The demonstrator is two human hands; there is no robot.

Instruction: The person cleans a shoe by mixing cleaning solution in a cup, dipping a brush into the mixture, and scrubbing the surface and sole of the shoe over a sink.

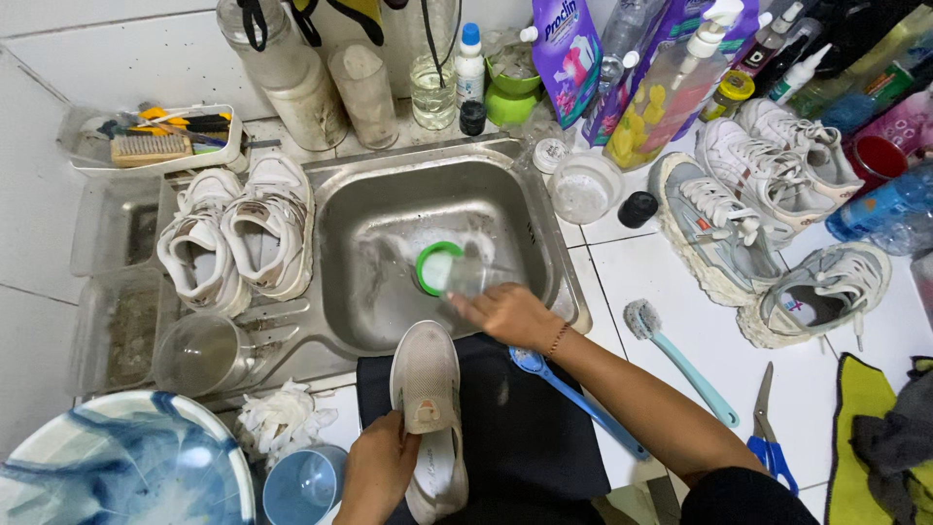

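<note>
At the sink's [544, 243] six o'clock edge, your left hand [377, 467] clamps the beige shoe [428, 408] while your right hand [510, 313] grips a clear cup [471, 277] over the basin; scrubbing looks barely begun, with other sneakers [748, 194] waiting at two o'clock.

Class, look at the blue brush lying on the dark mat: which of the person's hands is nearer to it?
Right. The right hand hovers just above the blue brush head; the left hand grips the shoe heel, farther left.
</note>
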